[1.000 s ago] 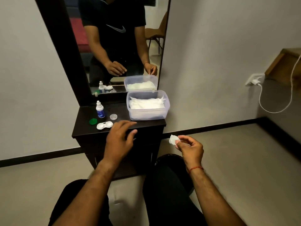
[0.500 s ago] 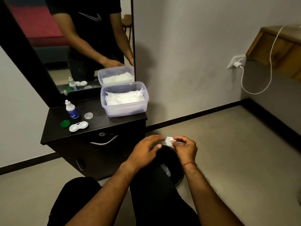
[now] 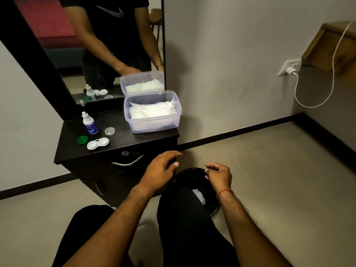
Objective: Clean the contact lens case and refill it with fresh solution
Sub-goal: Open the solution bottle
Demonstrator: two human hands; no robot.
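- Dim, flat indoor light fills the room; the wall [image 3: 231, 54] reads grey-beige rather than white.
- The black tabletop [image 3: 119, 139] and dark trousers [image 3: 192, 228] swallow nearly all detail.
- The tissues in the clear box [image 3: 152, 112] are the brightest patch, close to blown out.
- A thin highlight runs along the curved drawer handle [image 3: 128, 162].
- Soft shadow darkens the wall beneath the wooden shelf [image 3: 331, 47].
- Wide-angle distortion tilts the mirror frame [image 3: 38, 60] and bends the skirting board [image 3: 250, 130] towards the edges.
- The left hand [image 3: 159, 170] and right hand [image 3: 219, 174] look slightly soft at the fingertips.
- Fine texture is smeared throughout the picture.
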